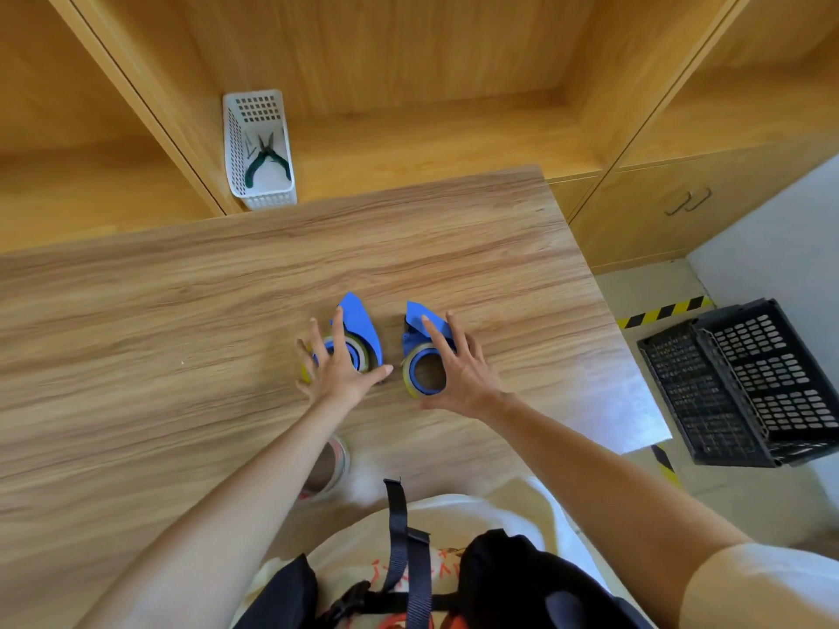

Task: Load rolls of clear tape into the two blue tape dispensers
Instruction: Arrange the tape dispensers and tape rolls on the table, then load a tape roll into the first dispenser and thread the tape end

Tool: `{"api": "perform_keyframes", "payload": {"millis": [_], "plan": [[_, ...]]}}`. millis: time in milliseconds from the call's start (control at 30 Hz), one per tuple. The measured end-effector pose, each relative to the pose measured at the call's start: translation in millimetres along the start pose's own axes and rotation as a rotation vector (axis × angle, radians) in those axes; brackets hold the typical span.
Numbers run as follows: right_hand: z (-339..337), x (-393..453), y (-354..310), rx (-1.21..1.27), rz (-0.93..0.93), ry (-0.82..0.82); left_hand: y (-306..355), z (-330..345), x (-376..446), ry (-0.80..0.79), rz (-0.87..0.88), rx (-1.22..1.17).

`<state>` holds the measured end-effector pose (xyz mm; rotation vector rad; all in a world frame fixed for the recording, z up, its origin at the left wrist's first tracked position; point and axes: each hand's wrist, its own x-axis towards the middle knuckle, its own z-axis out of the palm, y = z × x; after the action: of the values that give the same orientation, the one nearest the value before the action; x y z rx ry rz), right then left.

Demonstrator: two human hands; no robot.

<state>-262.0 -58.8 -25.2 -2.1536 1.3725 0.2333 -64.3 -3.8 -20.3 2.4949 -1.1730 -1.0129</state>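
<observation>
Two blue dispensers lie side by side on the desk, pointed ends away from the person. The left dispenser [358, 331] carries a clear roll [358, 351] around its blue hub. The right dispenser [420, 331] likewise carries a roll [424, 372], its hollow core facing up. A third roll [329, 467] lies nearer, partly hidden.

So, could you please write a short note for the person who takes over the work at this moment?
Left hand: open, fingers spread over the left blue dispenser.
Right hand: open, over the right blue dispenser.
Both dispensers lie side by side on the wooden table, each with a tape roll on its blue hub.
One more tape roll lies near the table edge, partly hidden under the left forearm.
Done, as it seems: both loaded.
Left: check seating; tape threading cannot be seen.
</observation>
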Motion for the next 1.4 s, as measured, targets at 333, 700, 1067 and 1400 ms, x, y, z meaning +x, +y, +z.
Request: {"api": "perform_keyframes", "payload": {"millis": [333,700,1067,1400], "plan": [[4.1,5.6,-25.7,0.073,0.052,0.068,-0.2,-2.4,2.7,0.030,0.021,-0.056],[11.4,9.7,-42.4,0.016,0.065,0.098,-6.9,-13.1,0.9,-0.013,0.136,0.024],[11.9,58.1,-116.4,-0.126,0.035,0.028,-98.1,-54.1,7.0,0.125,0.329,-0.012],[12.1,77.9,-135.8,-0.274,0.198,-0.044,-136.5,-63.6,6.3,0.091,0.307,-0.140]]}}
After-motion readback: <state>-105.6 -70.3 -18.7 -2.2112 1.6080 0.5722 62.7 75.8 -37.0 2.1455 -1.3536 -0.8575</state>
